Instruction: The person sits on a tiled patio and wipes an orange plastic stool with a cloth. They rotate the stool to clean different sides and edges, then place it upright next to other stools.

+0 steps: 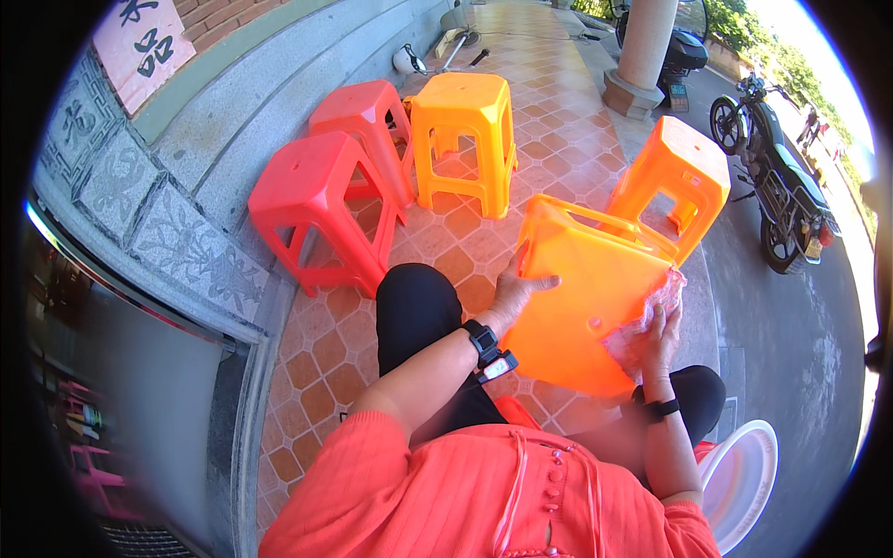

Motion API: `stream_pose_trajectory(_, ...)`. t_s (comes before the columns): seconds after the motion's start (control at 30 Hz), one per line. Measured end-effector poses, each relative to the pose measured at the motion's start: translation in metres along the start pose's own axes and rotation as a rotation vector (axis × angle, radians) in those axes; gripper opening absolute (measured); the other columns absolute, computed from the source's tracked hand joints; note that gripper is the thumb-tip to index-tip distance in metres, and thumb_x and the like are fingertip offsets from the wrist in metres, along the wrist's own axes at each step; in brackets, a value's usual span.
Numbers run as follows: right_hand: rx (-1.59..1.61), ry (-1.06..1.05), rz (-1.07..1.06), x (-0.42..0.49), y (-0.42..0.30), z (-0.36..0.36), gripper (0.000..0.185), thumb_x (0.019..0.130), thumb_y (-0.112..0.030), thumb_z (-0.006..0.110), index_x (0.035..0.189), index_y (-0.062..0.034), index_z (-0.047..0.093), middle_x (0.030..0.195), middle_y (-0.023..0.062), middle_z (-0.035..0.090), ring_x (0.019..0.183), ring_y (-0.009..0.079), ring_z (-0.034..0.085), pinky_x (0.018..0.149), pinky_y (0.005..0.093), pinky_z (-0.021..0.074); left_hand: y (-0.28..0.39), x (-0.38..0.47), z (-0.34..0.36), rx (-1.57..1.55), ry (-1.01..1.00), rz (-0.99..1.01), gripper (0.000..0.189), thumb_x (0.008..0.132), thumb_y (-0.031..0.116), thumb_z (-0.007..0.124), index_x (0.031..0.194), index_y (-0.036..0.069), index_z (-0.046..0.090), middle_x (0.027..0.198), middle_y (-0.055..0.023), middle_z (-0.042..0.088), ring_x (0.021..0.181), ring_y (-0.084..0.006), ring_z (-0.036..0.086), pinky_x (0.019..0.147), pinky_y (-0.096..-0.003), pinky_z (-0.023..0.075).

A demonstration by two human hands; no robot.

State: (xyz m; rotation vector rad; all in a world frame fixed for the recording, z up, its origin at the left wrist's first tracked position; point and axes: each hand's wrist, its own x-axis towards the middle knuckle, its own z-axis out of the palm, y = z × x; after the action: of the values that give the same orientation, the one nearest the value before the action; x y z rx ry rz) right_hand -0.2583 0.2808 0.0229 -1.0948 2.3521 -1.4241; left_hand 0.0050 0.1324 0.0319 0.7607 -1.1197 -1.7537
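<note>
An orange plastic stool (579,300) is tilted in front of me, its broad flat seat turned up towards me. My left hand (520,289) grips its left edge, the thumb lying on the seat surface. Under my right hand (659,342) a pinkish cloth (638,335) is pressed against the right side of the seat. The fingers are spread over the cloth and part of it bunches up past the stool's edge. The stool's legs are mostly hidden behind the seat.
Two red plastic stools (307,174) stand left by the stone wall (244,125), beside a yellow-orange stool (460,91). Another orange stool (694,157) is at the right. A white bucket (757,474) sits by my right side. A motorcycle (774,153) is parked on the road.
</note>
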Motion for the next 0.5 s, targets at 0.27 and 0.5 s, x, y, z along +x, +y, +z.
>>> stream_pose_trajectory(0.27,0.311,-0.118,0.065,0.009,0.044,0.008,0.06,0.105,-0.047,0.047,0.147,-0.0037,0.047,0.139,0.0207,0.058,0.13,0.0308,0.054,0.108,0.0404,0.0405,0.016,0.02,0.01,0.002,0.006,-0.028,0.075,0.08,0.018,0.086,0.144,0.011,0.048,0.13,-0.0056,0.063,0.123,-0.0209,0.059,0.107,-0.0359,0.0474)
stream_pose_trajectory(0.5,0.519,-0.191,0.14,0.009,0.065,0.013,0.062,0.106,-0.046,0.045,0.15,-0.0021,0.044,0.149,0.0145,0.05,0.138,0.0262,0.046,0.116,0.0373,0.0326,0.02,0.029,0.012,-0.018,0.023,-0.052,0.074,0.081,0.015,0.085,0.145,0.012,0.048,0.131,-0.0063,0.062,0.123,-0.0225,0.059,0.109,-0.038,0.047)
